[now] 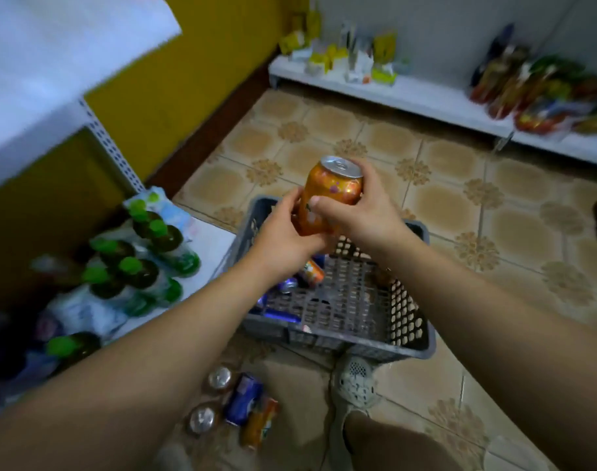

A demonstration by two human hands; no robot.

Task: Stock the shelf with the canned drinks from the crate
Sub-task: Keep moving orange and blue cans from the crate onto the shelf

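Cans (242, 401) loose on the tiled floor (443, 205) at six o'clock, just short of the grey crate (409, 350) with more cans (311, 272) lying inside. Above the crate's far rim, near centre, orange can (331, 195) upright, gripped by both: left hand (283, 234) curled round its lower part, right hand (361, 212) wrapped round its side. Green-capped bottles (144, 266) on the low shelf (212, 239) at nine o'clock; snack packets (541, 86) on a far shelf (426, 96) at one o'clock.
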